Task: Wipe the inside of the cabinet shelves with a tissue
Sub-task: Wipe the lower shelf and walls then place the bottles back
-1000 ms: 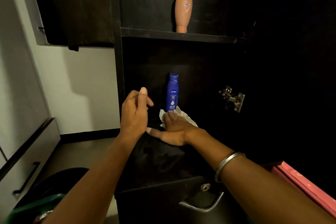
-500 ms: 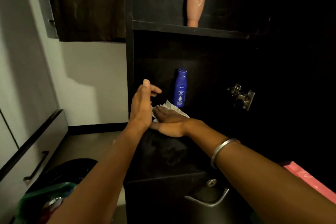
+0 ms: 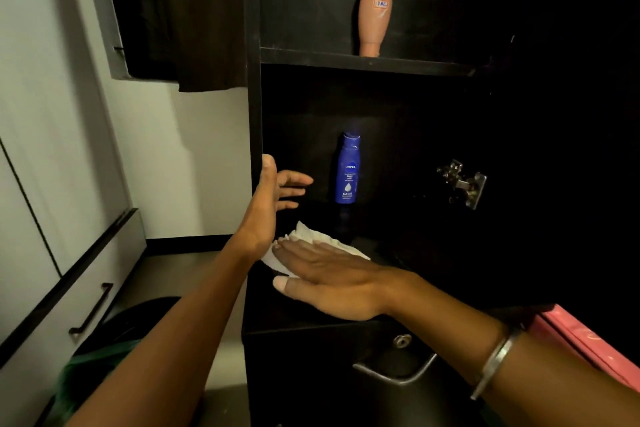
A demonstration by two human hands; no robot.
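A white tissue [image 3: 313, 239] lies on the dark lower shelf [image 3: 388, 246] of the black cabinet. My right hand [image 3: 332, 274] lies flat on the tissue with straight fingers, pressing it to the shelf near the left front corner. My left hand [image 3: 273, 198] hovers just above and left of it, by the cabinet's left side panel [image 3: 254, 97], fingers spread and holding nothing. A blue lotion bottle [image 3: 348, 170] stands upright at the back of the same shelf. A peach-coloured bottle [image 3: 374, 15] stands cap-down on the upper shelf [image 3: 363, 61].
A metal door hinge [image 3: 462, 182] sticks out at the right of the lower shelf. Below the shelf is a drawer front with a metal handle [image 3: 394, 373] and a keyhole. A pink object [image 3: 588, 343] sits at the right. A white drawer unit [image 3: 69, 288] and dark bin stand to the left.
My right hand has slid the tissue left and toward the shelf's front edge. My left hand has opened its fingers and stays beside the side panel.
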